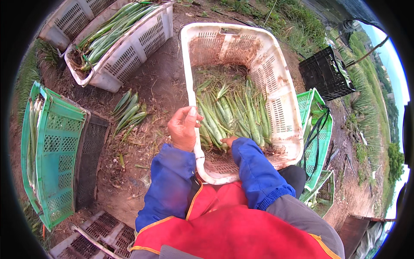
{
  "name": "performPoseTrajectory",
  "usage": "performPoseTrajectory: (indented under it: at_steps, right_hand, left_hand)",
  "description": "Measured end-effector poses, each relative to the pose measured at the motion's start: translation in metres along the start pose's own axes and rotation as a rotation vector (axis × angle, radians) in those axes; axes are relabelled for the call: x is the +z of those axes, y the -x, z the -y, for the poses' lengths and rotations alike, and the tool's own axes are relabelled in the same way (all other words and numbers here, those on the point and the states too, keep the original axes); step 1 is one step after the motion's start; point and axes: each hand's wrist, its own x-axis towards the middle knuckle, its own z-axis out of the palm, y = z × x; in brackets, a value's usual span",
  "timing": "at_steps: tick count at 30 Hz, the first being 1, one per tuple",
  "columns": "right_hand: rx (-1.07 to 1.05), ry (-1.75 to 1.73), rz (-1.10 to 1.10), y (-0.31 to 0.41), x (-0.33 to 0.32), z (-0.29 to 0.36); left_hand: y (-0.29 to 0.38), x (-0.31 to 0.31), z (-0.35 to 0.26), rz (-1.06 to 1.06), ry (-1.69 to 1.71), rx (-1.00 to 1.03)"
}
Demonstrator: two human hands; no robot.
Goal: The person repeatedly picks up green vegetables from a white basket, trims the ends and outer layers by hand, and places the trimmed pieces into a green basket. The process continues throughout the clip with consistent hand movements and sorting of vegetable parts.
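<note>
Before me stands a large white plastic crate (188,71), stained with brown soil. Thick, tapering green leaves that look like aloe (254,124) lie side by side on its floor. My right hand (229,141) reaches down inside, its fingers at the near, pale ends of the leaves; the blue sleeve hides much of it, so its grip is unclear. My left hand (184,128) is at the crate's left rim with thumb raised and fingers curled. No leaf shows in it, and whether it touches the rim is hard to see.
Loose leaves (129,111) lie on bare soil to the left. Around me stand a leaf-filled white crate (129,61), a green crate (59,145) against a dark one (92,155), another green crate (318,136) with black straps, and a black crate (323,76).
</note>
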Motion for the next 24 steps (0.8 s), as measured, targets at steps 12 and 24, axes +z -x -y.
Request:
performPoseTrajectory:
  at_steps: [12, 24]
  right_hand:
    - [-0.365, -0.286, -0.066, 0.165, -0.105, 0.053]
    - [-0.672, -0.846, -0.034, 0.347, -0.184, -0.027]
  left_hand:
    - [0.001, 0.019, 0.004, 0.384, -0.212, 0.058]
    - [0.066, 0.143, -0.013, 0.736, -0.878, 0.676]
